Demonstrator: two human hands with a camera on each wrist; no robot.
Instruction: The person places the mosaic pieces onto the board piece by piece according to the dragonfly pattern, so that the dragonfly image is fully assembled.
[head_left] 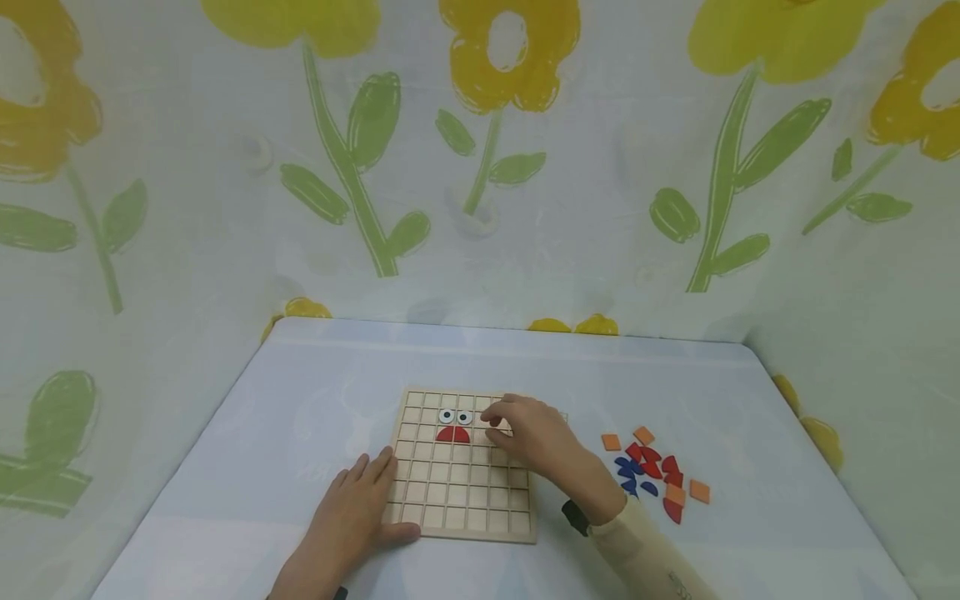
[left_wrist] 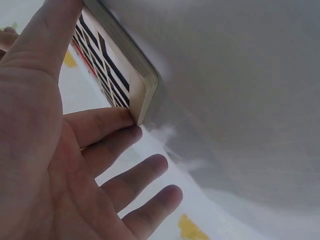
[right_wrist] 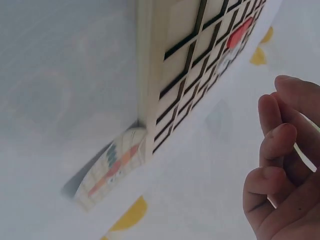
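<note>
A wooden grid board (head_left: pixel 446 517) lies on the table. Two eye tiles (head_left: pixel 456 416) sit side by side in its upper cells, and two red quarter-circle pieces (head_left: pixel 453 434) form a half-round directly beneath them. My left hand (head_left: pixel 356 504) rests at the board's near left corner, with straight fingers along the left edge and the thumb at the near edge; the left wrist view shows fingertips touching the board's corner (left_wrist: pixel 142 95). Above the board's upper right cells hovers my right hand (head_left: pixel 536 437), fingers loosely bent, thumb and index apart, nothing visible between them.
Right of the board lie loose red pieces (head_left: pixel 651 468), blue pieces (head_left: pixel 628 468) and orange squares (head_left: pixel 699 491). A printed picture card (right_wrist: pixel 115 167) lies beside the board, mostly hidden by my right hand in the head view. A flower-patterned curtain (head_left: pixel 570 250) stands behind the table.
</note>
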